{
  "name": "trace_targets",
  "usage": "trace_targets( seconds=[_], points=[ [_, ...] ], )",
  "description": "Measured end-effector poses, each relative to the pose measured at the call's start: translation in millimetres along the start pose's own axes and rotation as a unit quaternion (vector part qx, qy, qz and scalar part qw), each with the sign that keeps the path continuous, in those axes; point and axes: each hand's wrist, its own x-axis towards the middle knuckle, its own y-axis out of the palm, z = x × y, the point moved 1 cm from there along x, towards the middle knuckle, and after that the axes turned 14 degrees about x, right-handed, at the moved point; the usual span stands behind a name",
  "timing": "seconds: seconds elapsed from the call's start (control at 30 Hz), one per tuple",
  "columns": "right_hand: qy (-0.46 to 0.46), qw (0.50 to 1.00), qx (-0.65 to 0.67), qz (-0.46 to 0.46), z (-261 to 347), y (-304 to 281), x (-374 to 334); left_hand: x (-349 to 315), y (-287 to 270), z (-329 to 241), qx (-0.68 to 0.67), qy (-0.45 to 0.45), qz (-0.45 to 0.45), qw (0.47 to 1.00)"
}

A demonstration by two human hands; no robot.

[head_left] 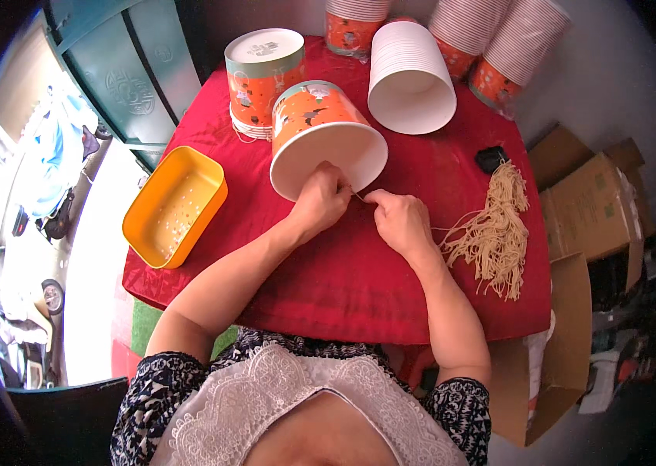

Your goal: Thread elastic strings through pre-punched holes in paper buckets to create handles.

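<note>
An orange printed paper bucket (319, 109) lies tilted on the red-covered table (328, 291), its white mouth facing me. Just at the lower rim, my left hand (322, 200) is closed in a pinch on a thin beige cord (358, 196). The cord stretches across a short gap to my right hand (404, 220), whose fingers are also pinched on it. Whether the cord passes through the bucket's wall is hidden by my left fingers. To the right lies a loose bundle of beige cords (499, 233), with a small black object (490, 159) at its top end.
On the left sits a yellow plastic tray (204, 220) with several small white bits inside. Behind the bucket stand an upside-down stack of orange buckets (254, 97) and a white nested stack (402, 70). More stacks (487, 35) line the back. Cardboard boxes (588, 203) flank the table's right.
</note>
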Motion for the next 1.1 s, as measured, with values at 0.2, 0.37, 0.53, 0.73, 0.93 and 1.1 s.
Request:
trace_targets(
  seconds=[0.2,0.37,0.53,0.73,0.93,1.1],
  points=[
    [-0.034,0.999,-0.04,-0.004,-7.5,2.4,-0.5,0.5,4.4,1.8,0.019,-0.013,-0.017,1.0],
    [-0.06,0.997,-0.053,0.02,-9.5,2.9,0.7,1.7,2.4,4.1,0.054,-0.062,0.045,0.996],
    [-0.056,0.997,-0.038,0.022,-14.4,2.3,1.1,5.0,4.6,-0.1,0.044,-0.071,0.032,0.996],
    [0.031,0.991,0.112,-0.068,-15.2,3.9,15.9,3.8,3.9,3.5,0.015,-0.017,-0.021,1.0],
    [0.076,0.98,0.162,-0.093,-15.0,15.5,27.2,-3.6,3.0,8.5,0.023,0.029,0.001,0.999],
    [0.023,0.979,0.091,-0.18,2.2,-1.1,31.5,-31.5,-30.7,-30.8,0.02,0.128,0.033,0.991]
  ],
)
